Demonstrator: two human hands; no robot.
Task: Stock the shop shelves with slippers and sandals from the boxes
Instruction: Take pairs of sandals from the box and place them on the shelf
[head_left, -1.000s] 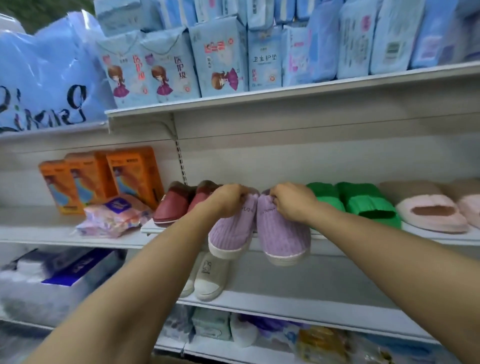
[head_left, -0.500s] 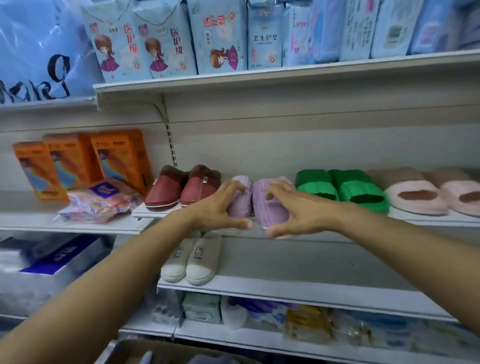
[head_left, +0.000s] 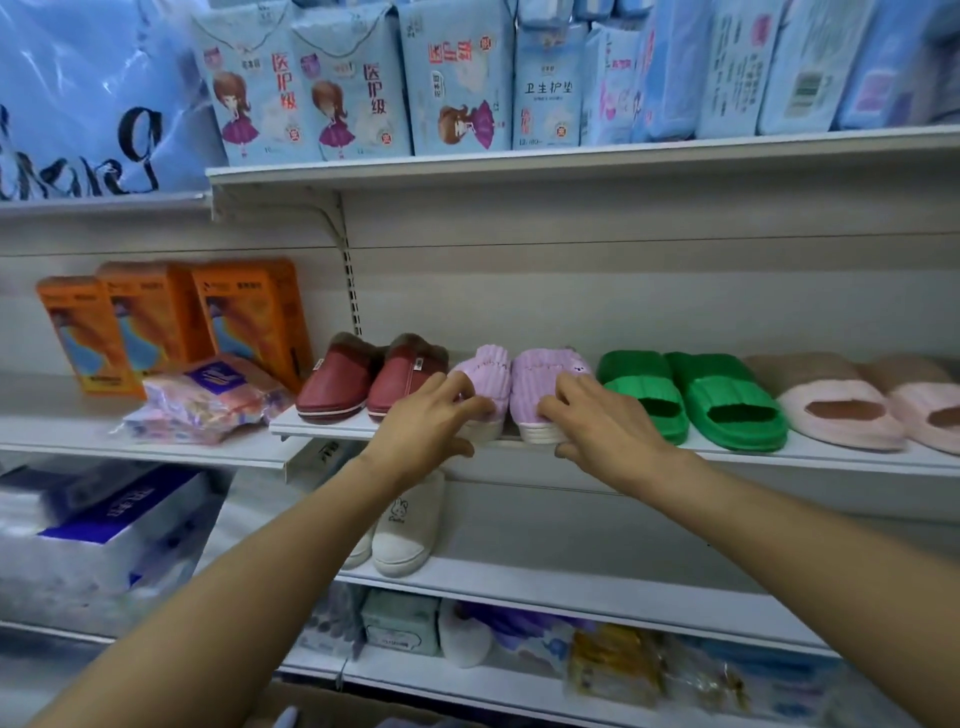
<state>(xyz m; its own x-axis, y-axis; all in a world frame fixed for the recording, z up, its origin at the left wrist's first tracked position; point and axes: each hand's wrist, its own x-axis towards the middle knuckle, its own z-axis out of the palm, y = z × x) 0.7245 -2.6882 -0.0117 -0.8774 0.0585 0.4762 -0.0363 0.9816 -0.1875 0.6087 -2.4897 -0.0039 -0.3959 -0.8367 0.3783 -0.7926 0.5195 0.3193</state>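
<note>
Two lilac ribbed slippers stand side by side on the white middle shelf (head_left: 831, 458), toes toward me, between a dark red pair and a green pair. My left hand (head_left: 431, 423) touches the toe of the left lilac slipper (head_left: 485, 370) with its fingertips. My right hand (head_left: 597, 423) rests its fingertips on the toe of the right lilac slipper (head_left: 540, 376). Neither hand wraps around a slipper. The front soles are partly hidden behind my fingers.
Dark red fur-lined slippers (head_left: 343, 379) stand left of the lilac pair, green slides (head_left: 727, 397) and pink fluffy slippers (head_left: 836, 408) to the right. White slippers (head_left: 405, 530) sit one shelf below. Orange boxes (head_left: 244, 312) and a wrapped pack (head_left: 208, 395) occupy the left shelf. Blue packs (head_left: 457, 78) fill the top shelf.
A second ago both hands held the lilac slippers in the air before the shelf. The slippers now stand on the shelf, and my hands have let go and touch only their toes.
</note>
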